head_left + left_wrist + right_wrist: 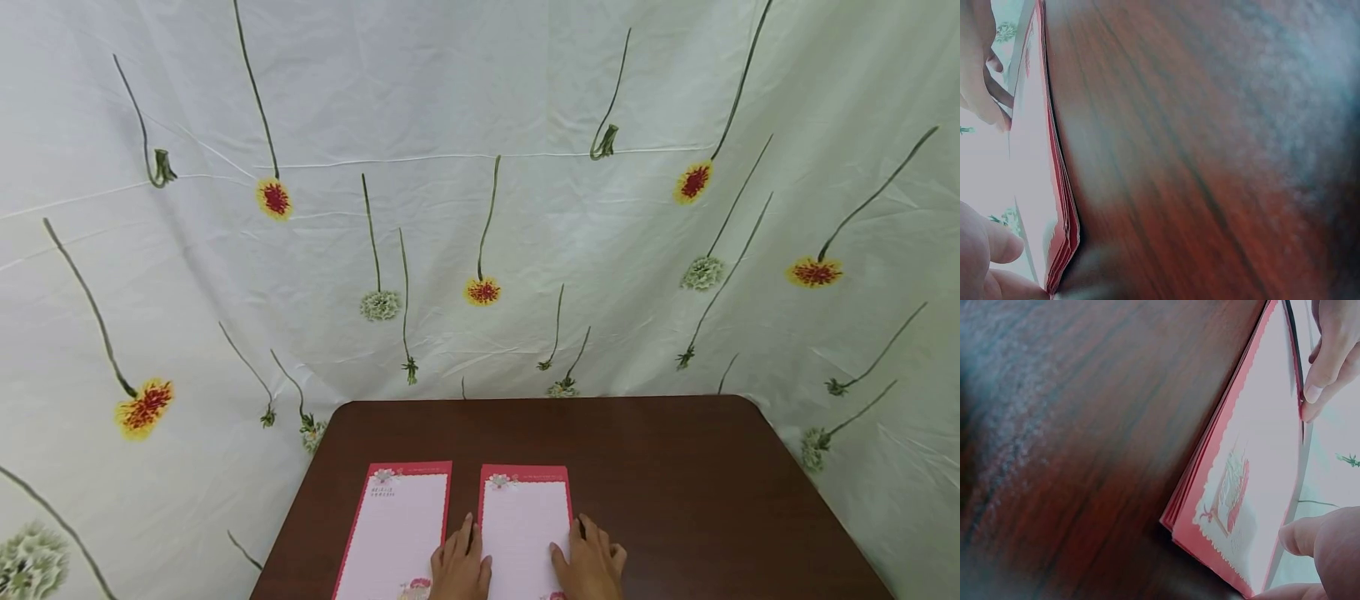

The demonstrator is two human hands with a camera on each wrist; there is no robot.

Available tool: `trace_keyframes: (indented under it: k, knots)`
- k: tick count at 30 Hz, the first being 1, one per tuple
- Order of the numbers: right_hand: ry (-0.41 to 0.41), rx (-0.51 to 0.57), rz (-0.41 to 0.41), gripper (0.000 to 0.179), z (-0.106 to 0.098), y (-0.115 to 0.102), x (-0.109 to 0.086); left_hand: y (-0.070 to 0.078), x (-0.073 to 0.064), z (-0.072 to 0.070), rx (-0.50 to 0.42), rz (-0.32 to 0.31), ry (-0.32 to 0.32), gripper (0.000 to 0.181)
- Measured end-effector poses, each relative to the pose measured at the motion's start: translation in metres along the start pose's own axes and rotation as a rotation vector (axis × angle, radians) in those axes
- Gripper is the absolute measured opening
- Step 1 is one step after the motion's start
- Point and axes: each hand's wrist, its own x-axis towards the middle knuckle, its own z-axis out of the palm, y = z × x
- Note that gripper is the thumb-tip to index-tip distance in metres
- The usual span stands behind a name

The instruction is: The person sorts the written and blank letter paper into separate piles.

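Note:
Two tall white notepads with red borders and printed flowers lie side by side in the head view, the left notepad (pixel 401 533) and the right notepad (pixel 525 529). Between them rests my left hand (pixel 461 562), its fingers stretched forward along the left edge of the right one. On that pad's other side, my right hand (pixel 592 560) has its thumb over the border and its fingers by the right edge. Both wrist views show layered red sheet edges, with the thumb (pixel 1005 242) of my left hand and the thumb (pixel 1300 536) of my right hand close by.
The dark brown wooden table (pixel 675 467) has rounded far corners and extends to the right of the notepads. Behind it and along both sides hangs a pale cloth (pixel 435 100) printed with yellow-red flowers and long stems.

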Motion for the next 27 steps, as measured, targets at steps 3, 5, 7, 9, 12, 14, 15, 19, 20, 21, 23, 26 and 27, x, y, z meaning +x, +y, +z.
trace_keyframes:
  k: [3,5,7,9,12,14,15,19,20,21,23,26,27]
  knots:
    - [0.019,-0.001,-0.007,0.062,0.0003,-0.0004,-0.0009,0.0,-0.0007,0.0018,0.027,0.013,0.027,0.053]
    - [0.04,-0.001,-0.022,0.061,0.0006,-0.0002,-0.0014,0.0005,-0.0018,0.0019,0.039,0.023,0.043,0.052]
    - [0.057,-0.001,-0.034,0.061,0.0007,-0.0002,-0.0022,0.0009,-0.0023,0.0019,0.039,0.03,0.051,0.051]
    - [0.066,0.004,-0.038,0.061,0.0007,-0.0002,-0.0022,0.002,-0.0023,0.0005,0.007,0.027,0.051,0.05]
    - [0.084,0.023,-0.035,0.058,0.0008,-0.0001,-0.0015,0.0035,-0.0008,-0.0017,-0.043,0.012,0.06,0.046]
    - [0.123,0.033,-0.038,0.053,0.0011,0.0001,-0.0014,0.0037,-0.0001,-0.0029,-0.055,0.017,0.091,0.044]
    - [0.144,0.036,-0.035,0.05,0.0014,0.0003,-0.0009,0.0037,0.0001,-0.0032,-0.055,0.018,0.11,0.043]
    - [0.213,0.056,-0.007,0.039,0.0016,-0.0001,0.0007,0.0016,0.0003,-0.0017,-0.038,0.06,0.202,0.04]
    - [0.224,0.066,0.0,0.036,0.0014,-0.0002,0.0016,0.0015,0.0003,-0.0015,-0.05,0.069,0.217,0.039]
    - [0.243,0.071,-0.004,0.034,0.001,-0.0002,0.0023,0.0014,0.0005,-0.0012,-0.061,0.079,0.234,0.039]
    - [0.284,0.093,-0.031,0.029,0.0001,0.0007,0.0032,0.0016,0.0008,-0.0013,-0.087,0.105,0.26,0.038]
    - [0.323,0.138,-0.066,0.025,-0.0013,0.0037,0.0051,0.0039,0.0013,-0.002,-0.12,0.129,0.297,0.039]
    - [0.326,0.156,-0.073,0.025,-0.002,0.0048,0.0058,0.005,0.0016,-0.0023,-0.128,0.132,0.306,0.041]
